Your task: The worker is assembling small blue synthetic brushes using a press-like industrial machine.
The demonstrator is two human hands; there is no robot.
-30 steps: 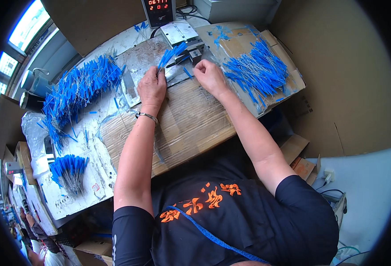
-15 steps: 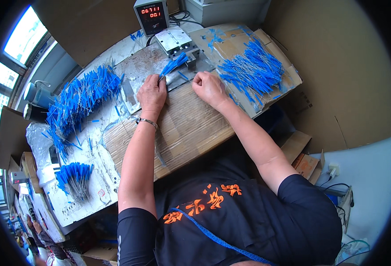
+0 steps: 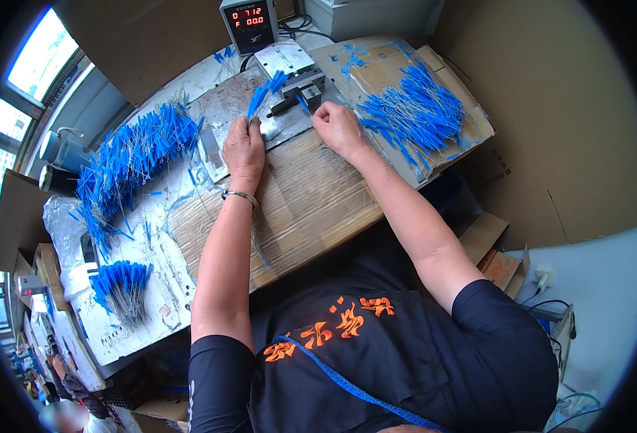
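Note:
My left hand (image 3: 244, 150) is closed around a small bunch of blue-tipped wire pieces (image 3: 263, 92), with the blue ends fanned up and away from me. To its right, my right hand (image 3: 336, 131) pinches a single blue-tipped piece (image 3: 303, 105), whose blue end reaches the dark front block of a small metal bench machine (image 3: 290, 63). The wire end is mostly hidden by my fingers. A metal plate (image 3: 221, 108) lies under and beside the machine.
A large heap of blue-tipped pieces (image 3: 134, 155) covers the left, with a smaller bundle (image 3: 124, 287) nearer me. Another pile (image 3: 419, 105) lies on cardboard at right. A display box (image 3: 248, 27) stands behind the machine. Flattened cardboard (image 3: 304, 206) covers the front edge.
The bunch in my left hand has tilted up and moved slightly left. The single blue piece has come up against the machine's front block, now more exposed. The display's red digits have changed.

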